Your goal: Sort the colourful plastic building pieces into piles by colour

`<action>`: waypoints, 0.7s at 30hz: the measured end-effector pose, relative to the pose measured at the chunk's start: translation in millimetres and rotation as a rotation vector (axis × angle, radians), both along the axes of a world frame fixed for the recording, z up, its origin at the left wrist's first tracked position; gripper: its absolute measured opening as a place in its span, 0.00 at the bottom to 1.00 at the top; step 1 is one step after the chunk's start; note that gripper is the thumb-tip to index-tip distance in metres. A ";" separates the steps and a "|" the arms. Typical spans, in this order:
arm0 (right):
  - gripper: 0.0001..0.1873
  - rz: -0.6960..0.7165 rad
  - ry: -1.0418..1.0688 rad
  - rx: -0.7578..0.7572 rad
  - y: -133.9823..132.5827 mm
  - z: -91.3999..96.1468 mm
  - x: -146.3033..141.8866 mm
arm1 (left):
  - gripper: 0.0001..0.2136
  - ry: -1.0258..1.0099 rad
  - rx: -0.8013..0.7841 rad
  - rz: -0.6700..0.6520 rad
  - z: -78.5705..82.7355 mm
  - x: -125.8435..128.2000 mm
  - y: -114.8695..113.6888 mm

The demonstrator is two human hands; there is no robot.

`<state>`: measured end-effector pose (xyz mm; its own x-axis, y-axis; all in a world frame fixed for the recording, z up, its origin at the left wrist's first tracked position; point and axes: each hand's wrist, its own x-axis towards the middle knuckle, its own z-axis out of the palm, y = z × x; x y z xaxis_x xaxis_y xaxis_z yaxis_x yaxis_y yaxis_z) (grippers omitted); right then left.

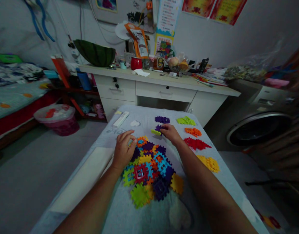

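The right hand (170, 133) covers the near part of a purple and lime piece (156, 131); whether its fingers grip it cannot be told. The left hand (123, 148) hides the far-left edge of the pile (149, 169), and any hold there is unclear. Both forearms run off the near edge. The far posters (227, 11) are cut by the top edge, their print too small to read.

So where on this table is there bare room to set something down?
Bare cloth lies left of the left hand, along the table edge, and at the near end between the forearms. The far end between the white bar and purple stack is narrow. The mixed tile pile fills the centre; sorted stacks line the right edge.
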<state>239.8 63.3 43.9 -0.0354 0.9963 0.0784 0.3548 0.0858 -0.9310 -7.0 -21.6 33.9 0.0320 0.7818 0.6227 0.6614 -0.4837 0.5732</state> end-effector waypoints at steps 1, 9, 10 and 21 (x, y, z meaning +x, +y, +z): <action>0.06 0.029 -0.087 0.077 -3.0 2.0 -5.2 | 0.07 0.017 -0.006 -0.053 2.2 1.8 -2.5; 0.07 0.124 0.049 -0.001 -23.5 5.9 -39.1 | 0.05 0.015 -0.114 -0.338 6.7 11.0 -12.7; 0.08 0.108 0.145 -0.082 -24.2 5.3 -40.1 | 0.05 0.006 -0.111 -0.335 7.0 11.2 -12.7; 0.08 -0.515 0.340 -0.098 35.0 3.6 9.9 | 0.05 -0.065 -0.139 -0.385 9.8 13.7 -16.2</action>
<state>249.7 98.3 47.4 0.4619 0.8822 -0.0920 0.0100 -0.1089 -0.9940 6.7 -37.8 43.7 0.3026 0.7969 0.5229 0.4071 -0.6041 0.6851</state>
